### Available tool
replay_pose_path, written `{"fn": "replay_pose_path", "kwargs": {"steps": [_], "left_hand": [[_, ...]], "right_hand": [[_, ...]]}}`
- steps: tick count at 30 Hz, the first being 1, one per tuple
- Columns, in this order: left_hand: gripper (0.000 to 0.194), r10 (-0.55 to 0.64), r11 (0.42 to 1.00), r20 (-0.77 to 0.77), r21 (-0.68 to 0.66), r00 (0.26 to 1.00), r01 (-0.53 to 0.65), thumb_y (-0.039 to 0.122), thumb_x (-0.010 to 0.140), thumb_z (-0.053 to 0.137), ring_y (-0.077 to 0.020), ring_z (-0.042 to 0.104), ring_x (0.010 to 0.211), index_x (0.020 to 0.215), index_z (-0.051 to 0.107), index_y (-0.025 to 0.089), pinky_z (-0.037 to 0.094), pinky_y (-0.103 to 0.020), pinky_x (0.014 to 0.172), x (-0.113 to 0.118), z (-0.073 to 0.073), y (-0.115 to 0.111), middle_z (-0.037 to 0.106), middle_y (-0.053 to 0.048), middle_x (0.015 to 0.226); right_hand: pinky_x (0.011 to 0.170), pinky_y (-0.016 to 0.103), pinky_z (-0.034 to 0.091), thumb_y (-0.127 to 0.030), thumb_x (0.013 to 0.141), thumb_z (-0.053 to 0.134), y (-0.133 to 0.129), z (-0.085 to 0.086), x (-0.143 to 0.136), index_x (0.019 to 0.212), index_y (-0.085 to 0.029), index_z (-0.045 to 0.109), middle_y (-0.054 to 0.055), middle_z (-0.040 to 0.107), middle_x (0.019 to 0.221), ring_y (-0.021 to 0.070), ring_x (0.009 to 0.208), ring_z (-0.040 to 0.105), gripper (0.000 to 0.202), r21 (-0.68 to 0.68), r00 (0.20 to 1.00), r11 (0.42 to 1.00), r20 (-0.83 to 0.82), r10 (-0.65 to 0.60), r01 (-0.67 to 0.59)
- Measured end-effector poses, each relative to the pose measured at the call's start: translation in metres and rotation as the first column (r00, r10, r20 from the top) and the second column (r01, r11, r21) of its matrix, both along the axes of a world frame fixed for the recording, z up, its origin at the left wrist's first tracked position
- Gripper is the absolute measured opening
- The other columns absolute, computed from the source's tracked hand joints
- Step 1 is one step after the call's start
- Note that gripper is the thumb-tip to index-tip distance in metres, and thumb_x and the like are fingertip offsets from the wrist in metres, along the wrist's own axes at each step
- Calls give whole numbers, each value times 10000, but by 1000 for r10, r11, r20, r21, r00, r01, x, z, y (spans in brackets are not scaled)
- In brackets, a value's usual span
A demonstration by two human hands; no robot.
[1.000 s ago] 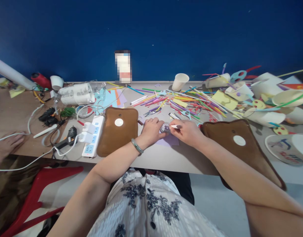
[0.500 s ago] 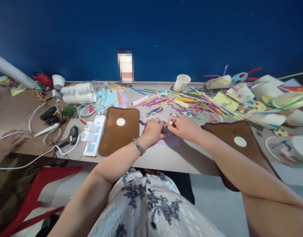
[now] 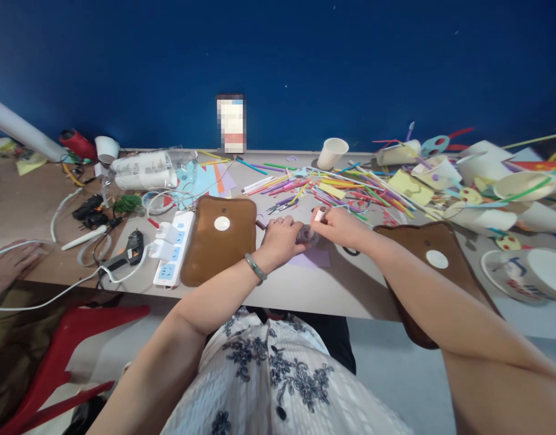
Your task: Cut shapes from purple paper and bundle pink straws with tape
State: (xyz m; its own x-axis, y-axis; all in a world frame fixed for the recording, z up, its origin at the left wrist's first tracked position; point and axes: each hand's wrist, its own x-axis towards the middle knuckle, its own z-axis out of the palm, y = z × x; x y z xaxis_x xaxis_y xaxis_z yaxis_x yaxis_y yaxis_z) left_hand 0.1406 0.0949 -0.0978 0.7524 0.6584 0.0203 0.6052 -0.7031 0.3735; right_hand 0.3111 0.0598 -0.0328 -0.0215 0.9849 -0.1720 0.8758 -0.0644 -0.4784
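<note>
near the centre of the frame, the right hand (image 3: 341, 228) sits slightly higher and farther right than a moment ago, baring more of the small round item (image 3: 306, 234) — so its top is easier to see. its fingers pinch a white pen-like stick (image 3: 320, 214), tilted up and right; whether the lower end touches the item, i cannot tell. the left hand (image 3: 281, 238) is loosely curled, thumb and fingertips closed on the item's left side. the item looks clear and greyish — finer markings are too blurred to read — just above the purple paper (image 3: 318, 258).
</note>
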Motion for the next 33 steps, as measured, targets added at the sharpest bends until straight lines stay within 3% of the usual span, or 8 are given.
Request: {"fn": "replay_pose_path", "kwargs": {"steps": [7, 12, 17, 25, 29, 33], "left_hand": [[425, 6, 1000, 11, 6, 1000, -6, 514, 877, 631, -289, 571, 1075, 1179, 629, 215, 389, -421, 924, 1, -4, 1, 610, -100, 1123], [451, 13, 1000, 17, 1, 1000, -13, 524, 869, 637, -298, 570, 1084, 1187, 634, 205, 389, -431, 942, 2, -6, 1, 611, -106, 1128], [457, 8, 1000, 39, -3, 999, -8, 511, 869, 642, -295, 573, 1081, 1210, 627, 208, 390, -433, 938, 2, -8, 1, 610, -102, 1123], [422, 11, 1000, 51, 9, 999, -11, 508, 866, 652, -288, 579, 1074, 1163, 643, 208, 400, -423, 915, 1, -7, 0, 614, -96, 1102], [423, 13, 1000, 61, 10, 998, -14, 508, 866, 653, -282, 578, 1079, 1169, 640, 214, 399, -419, 932, 1, -8, -1, 615, -91, 1101], [447, 8, 1000, 97, -7, 995, -7, 514, 850, 677, -280, 573, 1104, 1185, 638, 222, 391, -417, 964, 0, -10, 0, 620, -87, 1100]], "right_hand": [[529, 274, 392, -310, 826, 528, -4, -19, 8, 552, -186, 577, 16, 591, 478, 156, 492, 545, 305, -112, 943, 963, -203, -263, 245], [537, 273, 447, -356, 833, 586, -14, -37, 12, 560, -178, 617, 30, 628, 508, 169, 511, 599, 327, -57, 857, 934, -380, -347, 353], [526, 287, 509, -379, 817, 644, -27, -51, 10, 701, -191, 609, 15, 652, 569, 186, 516, 633, 224, 12, 744, 911, -581, -330, 413], [573, 314, 569, -427, 867, 634, -41, -67, 13, 787, -209, 623, 37, 701, 694, 211, 614, 698, 233, 167, 765, 904, -605, -222, 394], [551, 306, 555, -455, 879, 642, -46, -60, 16, 806, -211, 628, 28, 701, 671, 197, 566, 686, 255, 188, 734, 889, -647, -207, 417], [597, 315, 569, -488, 941, 566, -52, -47, 14, 1033, -220, 659, 44, 751, 815, 170, 559, 678, 298, 299, 717, 820, -674, -181, 488]]}}
